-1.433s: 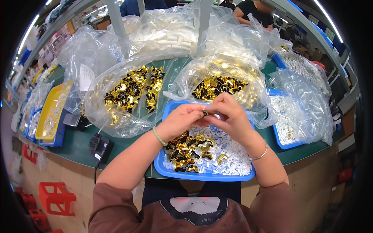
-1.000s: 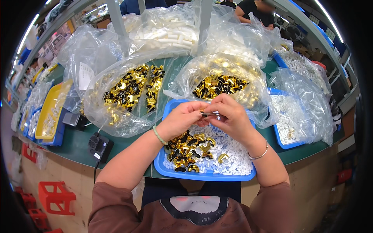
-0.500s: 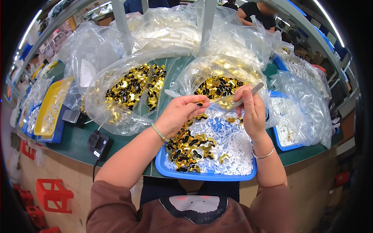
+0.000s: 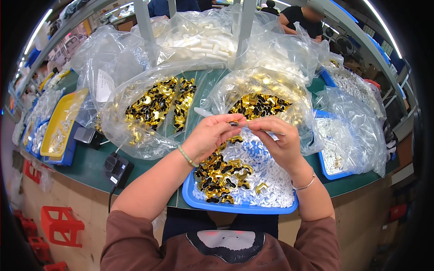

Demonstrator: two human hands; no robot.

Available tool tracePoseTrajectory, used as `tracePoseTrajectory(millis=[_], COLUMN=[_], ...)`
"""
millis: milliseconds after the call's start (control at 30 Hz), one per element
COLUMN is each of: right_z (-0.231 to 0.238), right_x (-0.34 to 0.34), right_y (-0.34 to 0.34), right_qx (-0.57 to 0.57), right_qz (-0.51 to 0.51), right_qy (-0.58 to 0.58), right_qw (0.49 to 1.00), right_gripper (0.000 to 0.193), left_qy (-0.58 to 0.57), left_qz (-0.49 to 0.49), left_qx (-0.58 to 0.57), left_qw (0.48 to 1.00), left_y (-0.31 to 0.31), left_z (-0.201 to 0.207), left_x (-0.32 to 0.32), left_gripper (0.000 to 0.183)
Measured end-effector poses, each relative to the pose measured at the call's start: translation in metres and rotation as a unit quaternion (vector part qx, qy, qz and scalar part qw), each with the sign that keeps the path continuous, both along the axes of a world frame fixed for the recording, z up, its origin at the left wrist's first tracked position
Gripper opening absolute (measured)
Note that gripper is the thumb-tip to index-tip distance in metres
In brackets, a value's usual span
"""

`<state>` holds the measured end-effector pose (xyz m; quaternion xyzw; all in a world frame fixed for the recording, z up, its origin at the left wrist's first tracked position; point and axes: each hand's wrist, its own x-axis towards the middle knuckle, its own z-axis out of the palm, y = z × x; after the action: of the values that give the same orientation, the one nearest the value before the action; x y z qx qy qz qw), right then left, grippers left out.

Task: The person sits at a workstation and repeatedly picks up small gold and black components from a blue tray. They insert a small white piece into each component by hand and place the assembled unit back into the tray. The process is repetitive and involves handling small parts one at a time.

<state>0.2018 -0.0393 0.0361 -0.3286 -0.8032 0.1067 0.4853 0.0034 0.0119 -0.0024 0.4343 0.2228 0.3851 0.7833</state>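
Gold-and-black, a small piece (image 4: 233, 123) is pinched by the left hand (image 4: 209, 134), the right hand (image 4: 285, 141) grasping a thin strip (image 4: 275, 133), mid-frame, presumably so the blue tray (image 4: 244, 209) below catches drops.

Between the forearms (image 4: 156, 183), above the near half of the blue tray (image 4: 239, 208), the way down to the black-and-gold pieces (image 4: 218, 176) is open. The far half is blocked — left hand (image 4: 210, 135) and right hand (image 4: 281, 141) meet over it, with a bulging clear plastic bag (image 4: 299, 97) just behind. Grey posts (image 4: 246, 34) obstruct reaching farther back. Leftward, a strip of green tabletop (image 4: 148, 170) gives passage until the black corded device (image 4: 116, 169); rightward, a narrower strip ends at a blue bin (image 4: 337, 175).
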Motion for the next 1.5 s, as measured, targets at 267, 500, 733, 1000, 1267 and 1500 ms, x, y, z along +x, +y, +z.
tracePoseTrajectory(millis=[267, 500, 733, 1000, 1267, 1500], right_z=[-0.001, 0.0, 0.002, 0.003, -0.001, 0.002], right_x=[0.0, -0.003, -0.001, 0.001, -0.002, 0.02], right_y=[0.001, -0.002, 0.0, 0.0, -0.004, 0.003], right_qx=[0.007, 0.014, 0.011, 0.03, 0.048, -0.031], right_qz=[0.005, 0.003, 0.015, 0.008, -0.024, -0.01], right_qy=[-0.015, -0.038, -0.032, -0.031, -0.073, 0.127], right_qw=[1.0, 0.999, 0.999, 0.999, 0.996, 0.991], right_gripper=[0.024, 0.023, 0.022, 0.022, 0.019, 0.009], left_qy=[0.009, 0.005, 0.023, 0.032, 0.082, -0.272], left_qz=[0.004, 0.002, 0.017, 0.034, 0.043, 0.12], left_qx=[-0.004, 0.007, 0.019, 0.014, 0.061, 0.011], left_qw=[1.0, 1.0, 0.999, 0.999, 0.994, 0.955], left_y=[-0.001, 0.0, -0.002, -0.001, -0.002, 0.034], left_z=[0.001, -0.001, 0.001, 0.002, 0.001, 0.0], left_x=[0.0, 0.002, 0.002, 0.001, 0.003, -0.035], left_gripper=[0.035, 0.035, 0.034, 0.033, 0.03, 0.037])
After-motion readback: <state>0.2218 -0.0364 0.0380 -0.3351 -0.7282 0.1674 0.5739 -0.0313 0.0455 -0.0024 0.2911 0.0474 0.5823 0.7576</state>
